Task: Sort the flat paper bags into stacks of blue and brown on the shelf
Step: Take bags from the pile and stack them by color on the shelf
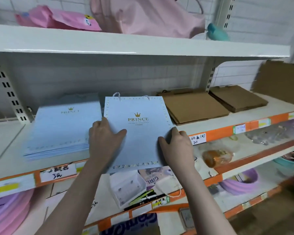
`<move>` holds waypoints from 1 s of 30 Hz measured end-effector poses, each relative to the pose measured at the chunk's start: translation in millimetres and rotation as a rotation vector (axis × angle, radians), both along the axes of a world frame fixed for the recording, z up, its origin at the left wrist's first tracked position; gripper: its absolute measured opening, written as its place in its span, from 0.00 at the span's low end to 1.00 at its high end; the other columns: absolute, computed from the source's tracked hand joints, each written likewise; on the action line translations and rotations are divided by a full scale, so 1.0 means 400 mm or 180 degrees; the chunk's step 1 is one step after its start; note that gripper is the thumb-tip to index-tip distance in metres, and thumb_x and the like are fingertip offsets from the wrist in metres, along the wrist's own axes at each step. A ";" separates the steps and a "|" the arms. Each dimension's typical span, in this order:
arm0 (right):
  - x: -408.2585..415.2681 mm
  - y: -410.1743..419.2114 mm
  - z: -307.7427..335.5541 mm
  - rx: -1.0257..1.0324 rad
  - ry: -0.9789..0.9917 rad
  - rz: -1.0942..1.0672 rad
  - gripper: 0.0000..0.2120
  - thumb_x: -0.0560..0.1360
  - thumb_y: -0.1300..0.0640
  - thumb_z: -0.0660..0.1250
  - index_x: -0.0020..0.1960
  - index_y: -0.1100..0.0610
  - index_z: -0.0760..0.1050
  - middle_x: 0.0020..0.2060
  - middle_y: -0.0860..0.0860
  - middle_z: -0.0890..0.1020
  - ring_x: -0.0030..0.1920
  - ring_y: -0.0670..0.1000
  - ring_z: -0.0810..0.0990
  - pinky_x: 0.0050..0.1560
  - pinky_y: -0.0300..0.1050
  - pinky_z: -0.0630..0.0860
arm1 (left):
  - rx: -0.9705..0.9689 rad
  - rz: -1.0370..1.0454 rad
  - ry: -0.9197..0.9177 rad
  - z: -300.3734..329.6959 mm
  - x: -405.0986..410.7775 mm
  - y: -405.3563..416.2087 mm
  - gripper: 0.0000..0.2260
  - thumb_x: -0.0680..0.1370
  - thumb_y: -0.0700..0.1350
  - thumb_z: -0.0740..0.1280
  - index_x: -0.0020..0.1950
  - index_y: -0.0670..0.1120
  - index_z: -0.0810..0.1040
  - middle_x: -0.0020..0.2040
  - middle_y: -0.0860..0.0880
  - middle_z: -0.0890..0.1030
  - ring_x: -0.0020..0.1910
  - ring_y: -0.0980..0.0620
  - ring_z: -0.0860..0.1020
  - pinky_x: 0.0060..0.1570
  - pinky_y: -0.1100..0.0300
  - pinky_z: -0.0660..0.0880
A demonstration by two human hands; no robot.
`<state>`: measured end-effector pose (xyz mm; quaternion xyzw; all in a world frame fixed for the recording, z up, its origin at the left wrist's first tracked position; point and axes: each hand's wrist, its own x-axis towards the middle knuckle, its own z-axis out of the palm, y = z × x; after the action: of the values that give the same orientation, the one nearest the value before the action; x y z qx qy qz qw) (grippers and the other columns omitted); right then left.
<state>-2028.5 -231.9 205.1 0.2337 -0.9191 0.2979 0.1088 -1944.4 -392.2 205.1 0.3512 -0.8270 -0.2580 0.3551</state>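
Observation:
A flat light blue paper bag (139, 133) printed "PRINCE" with a gold crown lies in the middle of the white shelf (210, 123), its near edge hanging over the front. My left hand (103, 141) grips its left edge, thumb on top. My right hand (176, 146) grips its right edge the same way. To the left lies a stack of blue bags (61, 131) of the same print. To the right sit two stacks of brown bags, one near (193, 106) and one further right (238, 98).
The shelf above (143, 46) carries pink bags and a teal item. Orange-edged lower shelves (227, 129) with price labels hold a white box, pens, purple basins and packaged goods. A sheet of cardboard (282, 80) leans at the far right.

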 end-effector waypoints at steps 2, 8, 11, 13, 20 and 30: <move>-0.069 -0.029 0.004 0.0120 0.0010 0.0016 0.16 0.77 0.51 0.61 0.56 0.64 0.70 0.52 0.59 0.75 0.54 0.60 0.72 0.51 0.49 0.66 | 0.0088 0.0090 -0.0048 -0.008 -0.066 -0.022 0.17 0.71 0.48 0.70 0.48 0.38 0.69 0.51 0.38 0.73 0.54 0.38 0.70 0.50 0.51 0.67; -0.226 -0.105 0.009 0.0268 -0.0022 0.0198 0.17 0.78 0.51 0.60 0.58 0.64 0.70 0.54 0.60 0.75 0.55 0.59 0.72 0.55 0.48 0.66 | 0.0018 0.0207 0.0023 -0.020 -0.199 -0.073 0.14 0.71 0.47 0.69 0.48 0.39 0.70 0.47 0.44 0.72 0.46 0.46 0.69 0.42 0.56 0.65; -0.278 -0.132 0.002 0.0383 -0.0071 0.0314 0.17 0.79 0.50 0.60 0.58 0.63 0.70 0.55 0.59 0.75 0.56 0.59 0.72 0.56 0.48 0.65 | 0.0045 0.0291 -0.0147 -0.027 -0.239 -0.093 0.13 0.71 0.48 0.68 0.45 0.40 0.70 0.45 0.45 0.74 0.45 0.44 0.72 0.40 0.56 0.65; -0.316 -0.150 -0.007 0.0462 -0.0101 0.0431 0.17 0.79 0.50 0.59 0.59 0.63 0.70 0.55 0.59 0.75 0.56 0.59 0.71 0.56 0.48 0.65 | 0.0084 0.0404 -0.0296 -0.034 -0.263 -0.105 0.13 0.71 0.50 0.68 0.44 0.42 0.70 0.44 0.44 0.75 0.45 0.44 0.73 0.40 0.55 0.67; -0.406 -0.193 -0.028 0.0774 -0.0072 0.0827 0.22 0.79 0.49 0.56 0.65 0.63 0.68 0.59 0.58 0.74 0.59 0.57 0.70 0.59 0.47 0.63 | 0.0250 0.0715 -0.0573 -0.054 -0.301 -0.107 0.19 0.73 0.51 0.69 0.53 0.39 0.69 0.55 0.40 0.74 0.52 0.41 0.72 0.47 0.53 0.69; -0.441 -0.230 -0.035 0.0490 -0.0445 0.1298 0.26 0.81 0.50 0.55 0.73 0.63 0.57 0.65 0.58 0.68 0.59 0.56 0.73 0.53 0.45 0.71 | 0.0425 0.0822 -0.0820 -0.054 -0.328 -0.127 0.19 0.76 0.51 0.66 0.56 0.37 0.69 0.62 0.40 0.71 0.52 0.41 0.74 0.45 0.54 0.68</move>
<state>-2205.0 -324.0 191.1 0.4011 -0.8782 0.2583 -0.0358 -2075.6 -443.1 183.6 0.5073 -0.7947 -0.2175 0.2525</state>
